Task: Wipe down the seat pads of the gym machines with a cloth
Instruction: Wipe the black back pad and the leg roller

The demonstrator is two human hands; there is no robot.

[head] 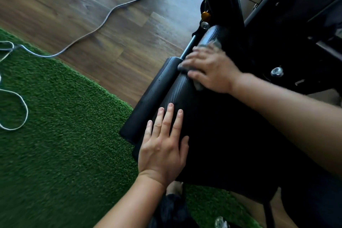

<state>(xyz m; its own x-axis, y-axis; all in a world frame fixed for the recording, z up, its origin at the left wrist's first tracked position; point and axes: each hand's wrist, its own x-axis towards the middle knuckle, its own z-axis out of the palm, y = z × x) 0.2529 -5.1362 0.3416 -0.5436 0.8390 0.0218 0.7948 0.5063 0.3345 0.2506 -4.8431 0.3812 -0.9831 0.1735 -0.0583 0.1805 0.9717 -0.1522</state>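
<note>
A black seat pad [212, 129] with a ribbed texture fills the middle of the head view. My left hand [164, 144] lies flat on its near left edge, fingers spread, holding nothing. At the pad's far end my right hand [211, 70] presses a grey cloth [199, 84] onto the surface; only scraps of the cloth show around my fingers. Just left of the pad lies a black foam roller pad [153, 96] on a metal bar.
The black machine frame [277, 15] with an orange knob [205, 15] rises at the upper right. A grey cable [111, 11] snakes across the wooden floor [74, 5] onto green artificial turf [55, 135]. White cord loops [24, 105] lie at the far left.
</note>
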